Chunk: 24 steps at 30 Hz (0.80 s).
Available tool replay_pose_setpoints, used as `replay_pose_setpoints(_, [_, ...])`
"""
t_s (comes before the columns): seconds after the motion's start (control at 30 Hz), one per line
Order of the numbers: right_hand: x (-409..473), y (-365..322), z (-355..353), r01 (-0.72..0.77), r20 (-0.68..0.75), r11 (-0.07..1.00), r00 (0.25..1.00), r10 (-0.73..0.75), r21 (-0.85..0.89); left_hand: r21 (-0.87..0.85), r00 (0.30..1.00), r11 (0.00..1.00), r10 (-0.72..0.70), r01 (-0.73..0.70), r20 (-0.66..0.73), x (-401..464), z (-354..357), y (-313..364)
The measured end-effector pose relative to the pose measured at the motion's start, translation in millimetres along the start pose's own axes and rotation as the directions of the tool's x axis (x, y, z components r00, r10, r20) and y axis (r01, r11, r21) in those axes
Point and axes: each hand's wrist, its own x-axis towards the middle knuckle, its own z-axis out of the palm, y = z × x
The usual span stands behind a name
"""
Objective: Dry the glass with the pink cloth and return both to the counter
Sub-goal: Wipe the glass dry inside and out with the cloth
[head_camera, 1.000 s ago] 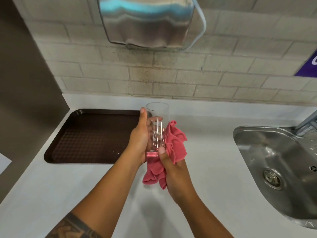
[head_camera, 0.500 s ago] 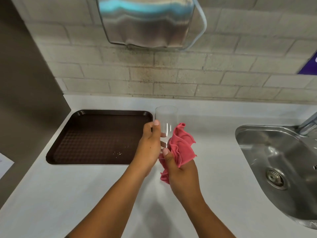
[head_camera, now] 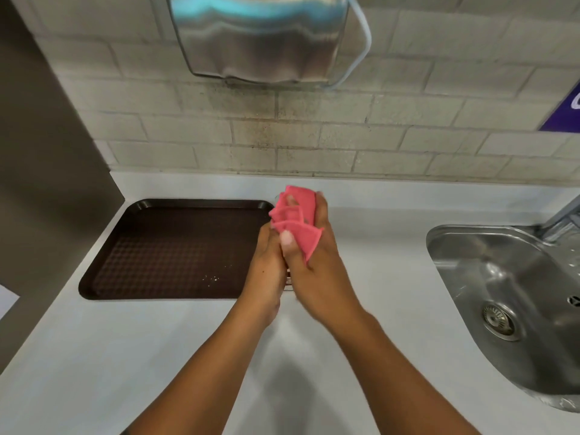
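Note:
Both my hands are held together above the white counter (head_camera: 150,356), just right of the tray. My left hand (head_camera: 266,271) grips the lower part of the clear glass (head_camera: 288,280), of which only a sliver of the base shows between the hands. My right hand (head_camera: 317,274) holds the pink cloth (head_camera: 296,211), bunched over the glass's upper part and covering its rim. The glass stands roughly upright and is off the counter.
A dark brown tray (head_camera: 175,249) lies on the counter at the left. On the right is a steel sink (head_camera: 508,277) with a faucet (head_camera: 565,215). A metal dispenser (head_camera: 260,39) hangs on the brick wall above. A dark panel (head_camera: 47,152) borders the left side.
My right hand has moved the pink cloth up from beside the glass and over its top. The bare upper half of the glass is now covered. Both hands shifted slightly right.

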Motion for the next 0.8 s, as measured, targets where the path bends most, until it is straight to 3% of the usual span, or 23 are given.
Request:
replay_pose_setpoints(0.1, [30, 3, -13, -0.054, -0.013, 0.998, 0.998, 0.054, 0.030, 0.010, 0.999, 0.999, -0.047, 0.047, 0.002, -2, 0, 0])
replay_pose_setpoints(0.17, [35, 8, -18, -0.160, -0.021, 0.969, 0.986, 0.166, 0.188, -0.046, 0.998, 0.997, -0.068, 0.069, 0.016, -3, 1, 2])
replay_pose_setpoints(0.23, [22, 12, -18, -0.224, -0.018, 0.917, 0.970, 0.244, 0.331, -0.059, 0.998, 0.997, -0.055, 0.056, 0.011, 1, 0, 8])
replay_pose_setpoints(0.37, [-33, 23, 1, -0.255, -0.033, 0.886, 0.957, 0.290, 0.387, -0.031, 0.998, 0.998, -0.063, 0.062, -0.031, 13, -3, 22])
replay_pose_setpoints(0.43, [-59, 29, 13, -0.206, -0.025, 0.915, 0.973, 0.229, 0.346, -0.020, 0.999, 0.999, -0.032, 0.032, -0.027, 17, -9, 26])
replay_pose_setpoints(0.53, [-68, 19, 18, -0.165, -0.007, 0.957, 0.985, 0.172, 0.240, -0.060, 0.990, 0.989, -0.138, 0.138, 0.010, 5, -3, 27])
replay_pose_setpoints(0.57, [-62, 15, 15, -0.097, -0.021, 0.984, 0.995, 0.101, 0.149, 0.000, 0.992, 0.992, -0.126, 0.126, 0.004, -7, 3, 23])
replay_pose_setpoints(0.6, [-54, 11, 11, 0.001, -0.032, 1.000, 0.999, -0.001, 0.012, -0.105, 0.975, 0.969, -0.221, 0.222, 0.015, -11, 3, 21])
replay_pose_setpoints(0.63, [-46, 9, 8, 0.098, -0.032, 0.990, 0.994, -0.102, -0.098, -0.410, 0.979, 0.889, -0.177, 0.203, 0.101, -11, 6, 13])
replay_pose_setpoints(0.67, [-36, 7, 5, 0.148, -0.028, 0.976, 0.988, -0.154, -0.160, -0.488, 0.986, 0.859, -0.112, 0.158, 0.123, -14, 10, 7])
replay_pose_setpoints(0.73, [-14, -3, -2, 0.142, -0.031, 0.980, 0.989, -0.148, -0.141, -0.368, 0.963, 0.893, -0.207, 0.257, 0.170, -13, 16, 10])
replay_pose_setpoints(0.8, [9, -7, -10, 0.149, -0.050, 0.978, 0.986, -0.158, -0.149, -0.235, 0.979, 0.954, -0.161, 0.186, 0.122, -5, 11, 21])
